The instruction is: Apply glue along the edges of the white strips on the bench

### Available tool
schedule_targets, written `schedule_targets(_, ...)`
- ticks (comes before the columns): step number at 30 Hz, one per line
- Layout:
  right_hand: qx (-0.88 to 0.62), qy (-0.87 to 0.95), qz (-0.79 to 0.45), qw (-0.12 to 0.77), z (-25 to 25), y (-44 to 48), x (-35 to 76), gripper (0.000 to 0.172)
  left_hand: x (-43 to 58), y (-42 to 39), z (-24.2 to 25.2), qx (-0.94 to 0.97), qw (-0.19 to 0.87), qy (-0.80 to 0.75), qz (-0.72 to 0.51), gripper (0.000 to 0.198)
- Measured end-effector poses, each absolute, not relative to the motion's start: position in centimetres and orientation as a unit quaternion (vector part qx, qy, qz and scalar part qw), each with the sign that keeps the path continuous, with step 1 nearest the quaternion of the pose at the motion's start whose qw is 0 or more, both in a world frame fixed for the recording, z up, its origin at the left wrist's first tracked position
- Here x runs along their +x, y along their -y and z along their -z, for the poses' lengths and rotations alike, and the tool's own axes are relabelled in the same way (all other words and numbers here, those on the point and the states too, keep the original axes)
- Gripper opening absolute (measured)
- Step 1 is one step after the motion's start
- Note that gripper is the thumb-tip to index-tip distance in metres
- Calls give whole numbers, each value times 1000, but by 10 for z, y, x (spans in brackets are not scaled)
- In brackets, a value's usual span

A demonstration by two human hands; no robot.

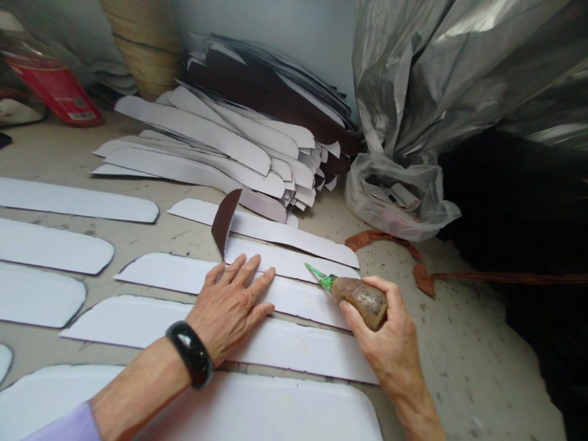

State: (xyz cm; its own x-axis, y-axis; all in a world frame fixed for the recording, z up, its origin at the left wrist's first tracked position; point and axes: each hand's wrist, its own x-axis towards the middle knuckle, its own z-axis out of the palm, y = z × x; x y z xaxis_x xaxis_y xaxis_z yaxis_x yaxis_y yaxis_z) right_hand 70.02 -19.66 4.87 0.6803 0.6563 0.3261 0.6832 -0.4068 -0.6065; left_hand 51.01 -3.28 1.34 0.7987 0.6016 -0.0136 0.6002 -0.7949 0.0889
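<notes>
My right hand (390, 331) grips a brown-stained squeeze bottle (362, 300) with a pointed green nozzle. The nozzle tip is over a white strip (294, 260), one of several laid in a row; I cannot tell whether it touches. At its left end this strip is folded up, showing a dark brown underside (226, 223). My left hand (234, 300) lies flat with fingers spread across the strips, its fingertips close to the fold. A black bangle (190, 354) circles the left wrist. Below the hand is a wider white piece (275, 404).
Behind the row lies a heap of white strips (206, 135), with dark brown sheets (271, 86) stacked behind. A clear plastic bag (399, 196) and a brown strap (422, 275) are on the right. More white pieces (50, 245) and a red-labelled bottle (55, 86) are on the left.
</notes>
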Motion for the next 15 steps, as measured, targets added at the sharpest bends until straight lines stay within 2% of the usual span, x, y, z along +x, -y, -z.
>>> schedule_targets(8,-855,376,-25,355,-56,201,698,42,511,34,-12,947,57,-314,-21,48)
schedule_targets(15,-846,268,-68,455,-52,195,696,58,508,34,-18,950,45,-307,-20,47)
